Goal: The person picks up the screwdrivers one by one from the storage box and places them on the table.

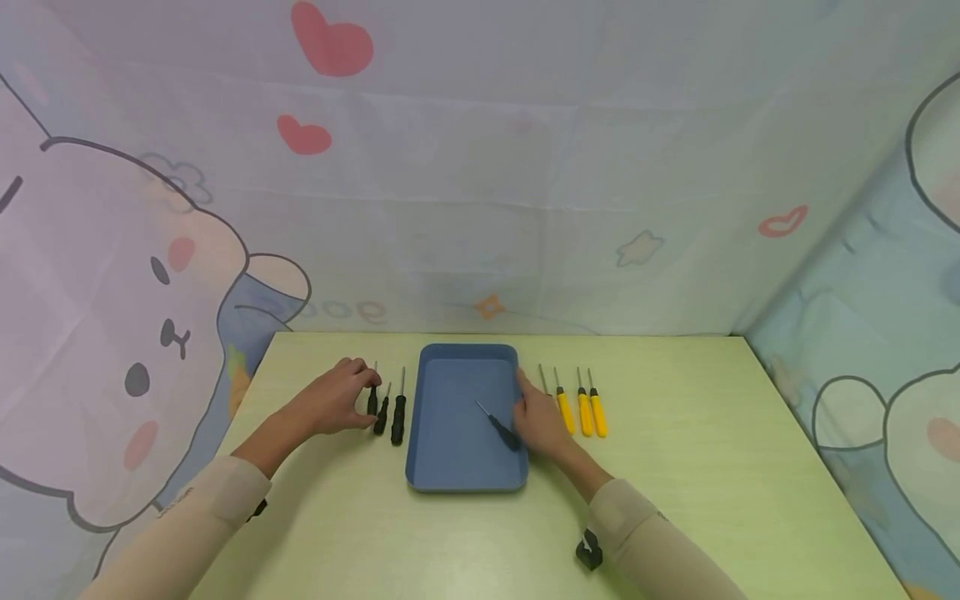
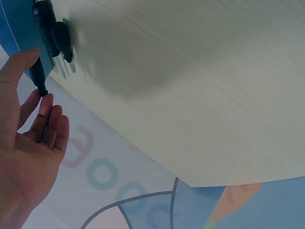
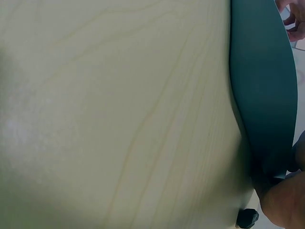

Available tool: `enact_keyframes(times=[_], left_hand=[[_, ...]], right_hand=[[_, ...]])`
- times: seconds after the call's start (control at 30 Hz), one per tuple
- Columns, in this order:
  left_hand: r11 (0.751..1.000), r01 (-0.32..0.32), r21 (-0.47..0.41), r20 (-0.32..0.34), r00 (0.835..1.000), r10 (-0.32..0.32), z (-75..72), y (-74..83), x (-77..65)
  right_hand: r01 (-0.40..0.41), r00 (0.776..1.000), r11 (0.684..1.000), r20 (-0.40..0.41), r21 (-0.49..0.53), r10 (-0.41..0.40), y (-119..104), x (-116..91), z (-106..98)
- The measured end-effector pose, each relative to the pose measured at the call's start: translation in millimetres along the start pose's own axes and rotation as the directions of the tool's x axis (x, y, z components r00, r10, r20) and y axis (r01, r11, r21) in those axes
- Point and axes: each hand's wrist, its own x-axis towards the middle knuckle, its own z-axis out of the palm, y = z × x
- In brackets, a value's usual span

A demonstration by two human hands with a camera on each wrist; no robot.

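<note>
Left of the blue tray (image 1: 467, 488), my left hand (image 1: 341, 398) pinches a small black screwdriver (image 2: 37, 76) by its handle, between thumb and fingertips. Right beside it, a short black screwdriver (image 1: 382, 417) and a longer black screwdriver (image 1: 398, 421) lie on the table, shafts pointing away from me. My right hand (image 1: 538, 419) grips the tray's right side wall, which also shows in the right wrist view. Inside the tray, a black screwdriver (image 1: 504, 432) lies slanted, its handle close to that hand. Most of the right hand is outside the right wrist view.
Several yellow-handled screwdrivers (image 1: 584, 414) lie in a row to the right of the tray, partly behind the right hand. A pale wooden table (image 1: 697, 467) carries everything. Printed cloth (image 1: 480, 208) hangs behind the table's far edge.
</note>
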Motion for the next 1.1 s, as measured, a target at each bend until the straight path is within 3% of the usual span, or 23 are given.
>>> enact_keyframes(times=[1.1], left_hand=[[0.999,0.038,-0.001,0.031,0.999,-0.038,10.7,-13.2,-8.2]], right_hand=[[0.006,1.0,1.0,0.007,0.005,-0.007,0,-2,0]])
